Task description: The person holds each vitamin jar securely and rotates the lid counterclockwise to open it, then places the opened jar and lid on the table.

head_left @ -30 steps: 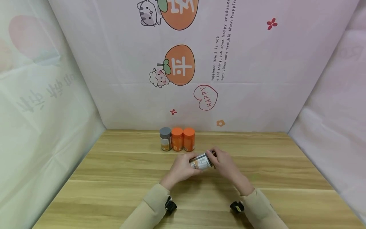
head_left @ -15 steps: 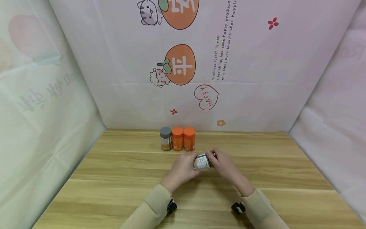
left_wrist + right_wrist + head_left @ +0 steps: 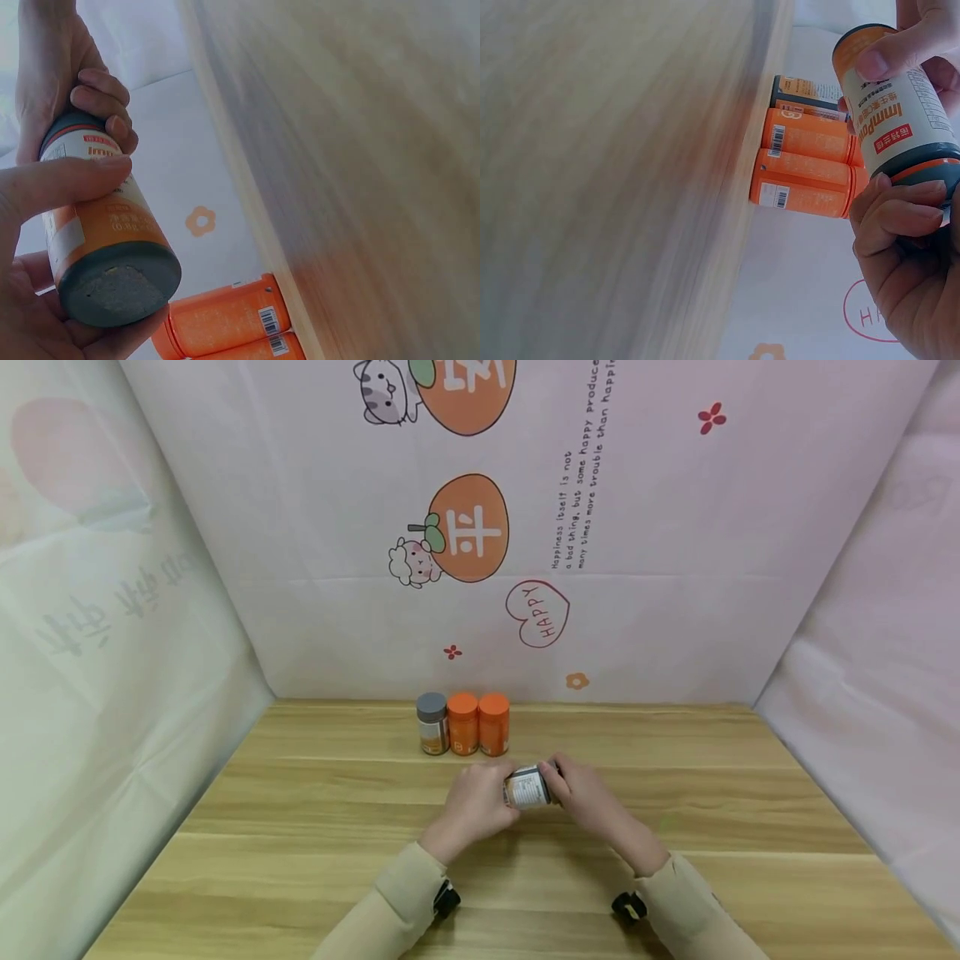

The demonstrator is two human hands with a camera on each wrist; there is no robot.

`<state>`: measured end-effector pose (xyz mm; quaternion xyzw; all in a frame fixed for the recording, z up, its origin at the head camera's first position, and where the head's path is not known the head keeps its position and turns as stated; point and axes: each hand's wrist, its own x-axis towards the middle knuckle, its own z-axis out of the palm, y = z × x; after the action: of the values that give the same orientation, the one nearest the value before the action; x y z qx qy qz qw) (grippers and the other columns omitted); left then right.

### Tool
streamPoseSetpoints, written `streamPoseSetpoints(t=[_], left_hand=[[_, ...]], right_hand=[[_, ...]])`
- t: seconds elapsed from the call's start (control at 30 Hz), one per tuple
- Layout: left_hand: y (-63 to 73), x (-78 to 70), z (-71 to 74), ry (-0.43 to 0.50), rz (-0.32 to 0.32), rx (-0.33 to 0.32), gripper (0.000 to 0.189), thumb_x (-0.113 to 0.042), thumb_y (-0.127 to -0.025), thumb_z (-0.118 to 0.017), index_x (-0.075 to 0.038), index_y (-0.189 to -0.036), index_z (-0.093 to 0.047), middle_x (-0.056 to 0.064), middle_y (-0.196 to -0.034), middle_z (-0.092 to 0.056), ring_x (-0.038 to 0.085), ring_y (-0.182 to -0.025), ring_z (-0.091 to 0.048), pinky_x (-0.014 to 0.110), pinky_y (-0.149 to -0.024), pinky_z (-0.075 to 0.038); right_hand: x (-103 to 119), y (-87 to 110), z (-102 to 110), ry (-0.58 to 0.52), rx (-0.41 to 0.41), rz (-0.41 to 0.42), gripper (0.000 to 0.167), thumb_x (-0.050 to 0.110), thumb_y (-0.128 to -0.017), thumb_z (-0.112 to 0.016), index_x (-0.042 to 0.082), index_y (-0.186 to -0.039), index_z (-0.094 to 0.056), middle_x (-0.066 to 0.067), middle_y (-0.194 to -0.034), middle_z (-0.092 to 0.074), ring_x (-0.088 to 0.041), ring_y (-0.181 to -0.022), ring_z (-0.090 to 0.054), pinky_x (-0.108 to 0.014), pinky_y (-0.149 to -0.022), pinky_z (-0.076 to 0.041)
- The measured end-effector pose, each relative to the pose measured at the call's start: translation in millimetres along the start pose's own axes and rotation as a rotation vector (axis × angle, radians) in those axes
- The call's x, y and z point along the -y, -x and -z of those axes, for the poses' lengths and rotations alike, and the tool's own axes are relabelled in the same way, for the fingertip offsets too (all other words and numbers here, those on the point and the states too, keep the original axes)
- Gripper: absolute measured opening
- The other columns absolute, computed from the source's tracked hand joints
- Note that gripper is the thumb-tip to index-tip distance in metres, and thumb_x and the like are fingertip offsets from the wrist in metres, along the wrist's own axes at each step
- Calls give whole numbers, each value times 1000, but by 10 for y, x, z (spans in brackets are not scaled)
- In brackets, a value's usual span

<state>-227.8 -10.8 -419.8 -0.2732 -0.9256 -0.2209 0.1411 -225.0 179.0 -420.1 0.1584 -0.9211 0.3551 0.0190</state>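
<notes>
A supplement bottle (image 3: 527, 787) with a white and orange label lies nearly sideways between both hands, above the table. My left hand (image 3: 477, 799) grips its body, the thumb across the label and the fingers beneath. At the other end, my right hand (image 3: 591, 795) wraps curled fingers around the dark cap, which they mostly hide. The bottle's dark, scuffed base (image 3: 120, 289) faces the left wrist camera. In the right wrist view, an orange ring (image 3: 930, 169) shows between the dark shoulder and the cap; I cannot tell whether the cap is loose.
Behind the hands stands a row of bottles: one grey-capped bottle (image 3: 432, 725), a middle orange bottle (image 3: 462, 725) and a right orange bottle (image 3: 493, 725). They stand upright on the wooden table (image 3: 337, 827). A printed white cloth (image 3: 645, 635) rises behind them, with more cloth at both sides.
My right fingers have shifted around the cap end, turning slightly and covering more of it. The left hand has moved a little along or around the body. The standing bottles stay put.
</notes>
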Motion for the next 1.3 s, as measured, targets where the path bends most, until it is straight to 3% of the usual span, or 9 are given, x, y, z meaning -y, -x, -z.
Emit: streamPoseSetpoints(t=[0.17, 0.43, 0.63, 0.97, 1.3], left_hand=[[-4, 10, 13, 11, -8, 8, 51, -20, -59, -82, -14, -108, -68, -3, -88, -70, 7, -68, -57, 21, -59, -44], [16, 82, 42, 124, 44, 89, 57, -24, -62, -82, -18, -116, -67, -4, -92, -70, 7, -71, -56, 21, -63, -44], [4, 92, 64, 190, 83, 126, 53, -24, -63, -82, -15, -113, -68, -2, -89, -68, 8, -70, -55, 22, -62, -44], [-26, 127, 95, 436, 157, 211, 58, -18, -59, -84, -13, -114, -67, -3, -92, -68, 10, -75, -56, 24, -67, -47], [-4, 162, 107, 509, 189, 253, 59, -16, -56, -83, -14, -113, -69, -4, -91, -68, 11, -76, -57, 27, -67, -47]], right_hand=[[-14, -2, -11, 6, -6, 20, 38, 37, -103, -34, 5, -94, -54, -1, -69, -51, -10, -58, -46, -24, -50, -40], [26, 9, -11, 100, 1, 71, 36, 40, -101, -38, 8, -102, -53, 1, -73, -53, -10, -60, -47, -24, -51, -40], [36, 4, 3, 86, 13, 82, 34, 39, -101, -40, 8, -105, -53, -1, -77, -56, -10, -63, -49, -24, -52, -42], [-10, 9, 48, 25, 63, 170, 30, 35, -101, -41, 10, -115, -51, -2, -83, -58, -8, -64, -52, -23, -53, -46], [-48, 36, 92, -15, 128, 233, 28, 32, -101, -44, 11, -118, -50, -6, -98, -61, -11, -76, -56, -23, -62, -48]])
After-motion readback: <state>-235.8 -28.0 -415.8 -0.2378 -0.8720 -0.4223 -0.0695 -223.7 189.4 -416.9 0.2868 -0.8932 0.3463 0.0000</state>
